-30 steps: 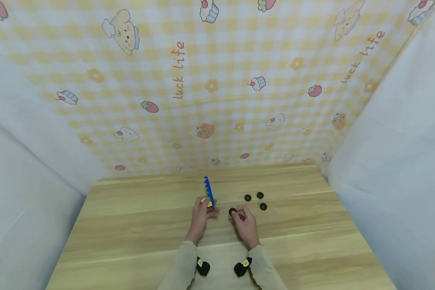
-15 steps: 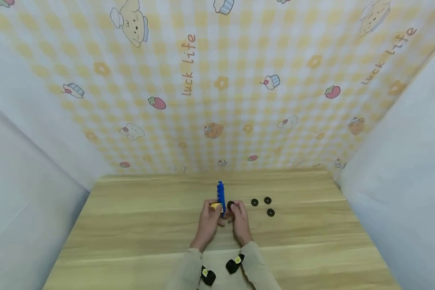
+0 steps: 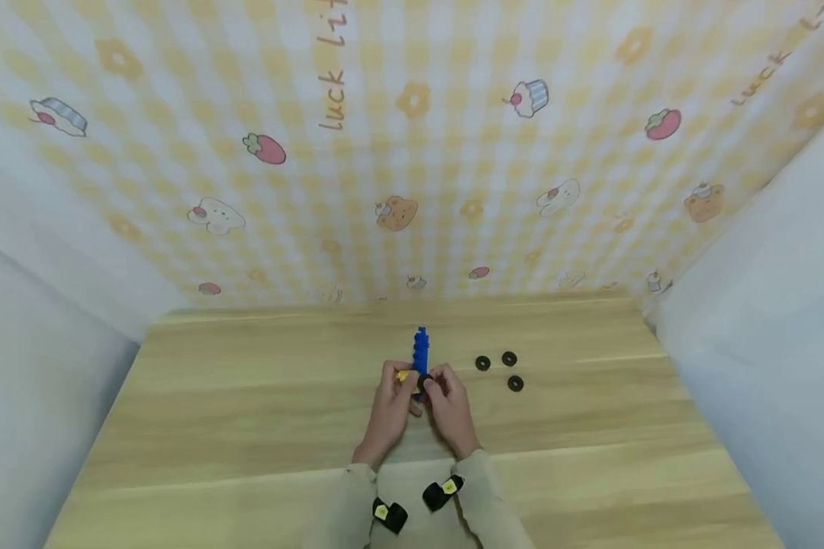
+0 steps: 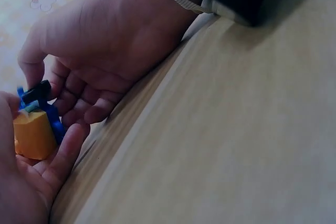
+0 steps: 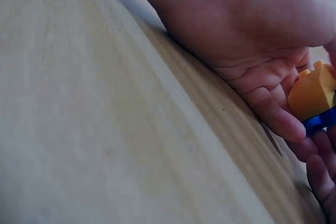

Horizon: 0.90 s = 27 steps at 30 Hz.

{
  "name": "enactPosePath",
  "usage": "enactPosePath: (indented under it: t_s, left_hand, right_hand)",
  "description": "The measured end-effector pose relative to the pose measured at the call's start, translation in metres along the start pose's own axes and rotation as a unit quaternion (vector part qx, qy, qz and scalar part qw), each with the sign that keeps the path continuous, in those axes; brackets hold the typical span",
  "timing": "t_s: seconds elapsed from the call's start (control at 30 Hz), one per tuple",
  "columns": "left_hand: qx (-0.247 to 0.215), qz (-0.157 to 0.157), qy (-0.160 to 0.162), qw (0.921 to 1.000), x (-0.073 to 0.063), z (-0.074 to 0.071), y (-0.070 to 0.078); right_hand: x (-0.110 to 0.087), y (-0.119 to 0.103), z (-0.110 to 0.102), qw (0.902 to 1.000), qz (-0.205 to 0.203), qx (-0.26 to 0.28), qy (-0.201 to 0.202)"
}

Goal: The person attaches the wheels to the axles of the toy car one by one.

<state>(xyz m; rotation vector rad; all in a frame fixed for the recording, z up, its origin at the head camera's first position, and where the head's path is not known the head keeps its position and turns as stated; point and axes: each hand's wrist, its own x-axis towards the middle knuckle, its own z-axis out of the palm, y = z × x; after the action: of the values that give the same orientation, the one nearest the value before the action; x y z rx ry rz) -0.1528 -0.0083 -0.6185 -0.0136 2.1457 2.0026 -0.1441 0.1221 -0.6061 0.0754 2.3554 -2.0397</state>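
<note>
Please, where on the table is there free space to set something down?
The wooden table is bare left of both hands and right of the three loose black rings. Crowded: between the hands, around the blue piece and yellow block.

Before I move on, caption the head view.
Left hand grips a blue and yellow piece, right hand a black ring; three more rings lie on the table.

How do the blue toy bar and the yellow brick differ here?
Shape: the blue toy bar is long and narrow, while the yellow brick is short and chunky.
Colour: the bar is blue, the brick yellow.
Visibility: in the head view, the bar's far end extends beyond the fingers, while the brick is partly covered by the left hand.
Shared: the two touch each other.
</note>
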Motion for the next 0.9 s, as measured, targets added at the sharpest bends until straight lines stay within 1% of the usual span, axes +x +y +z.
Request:
enactPosePath:
  t_s: [0.13, 0.2, 0.3, 0.4, 0.47, 0.57, 0.7, 0.83, 0.9]
  left_hand:
    - [-0.013, 0.001, -0.01, 0.9999, 0.005, 0.002, 0.003]
    - [-0.017, 0.01, -0.013, 0.9997, 0.007, 0.003, 0.002]
    - [-0.029, 0.025, -0.026, 0.9989, 0.011, 0.002, 0.0]
    - [-0.048, 0.027, -0.04, 0.9977, 0.012, -0.002, -0.003]
    - [-0.058, 0.028, -0.045, 0.9969, 0.013, -0.003, 0.002]
    - [-0.064, 0.023, -0.046, 0.9966, 0.013, -0.004, 0.007]
    - [-0.062, 0.015, -0.046, 0.9969, 0.013, -0.004, 0.008]
    - [-0.046, 0.005, -0.042, 0.998, 0.012, -0.004, 0.005]
    - [-0.035, -0.012, -0.039, 0.9986, 0.013, -0.004, -0.001]
  right_hand:
    - [0.005, 0.002, -0.003, 0.9999, -0.002, 0.013, 0.004]
    - [0.008, 0.006, -0.003, 0.9994, -0.007, 0.032, 0.01]
    - [0.013, 0.012, -0.002, 0.998, -0.022, 0.058, 0.018]
    - [0.016, 0.018, 0.0, 0.9962, -0.029, 0.081, 0.013]
    - [0.017, 0.015, -0.001, 0.9951, -0.034, 0.092, 0.007]
    - [0.018, 0.012, -0.002, 0.994, -0.034, 0.104, -0.001]
    - [0.017, 0.011, -0.003, 0.9932, -0.028, 0.113, -0.006]
    - [0.015, 0.013, -0.003, 0.993, -0.028, 0.114, -0.007]
    - [0.014, 0.019, -0.003, 0.9936, -0.021, 0.111, -0.008]
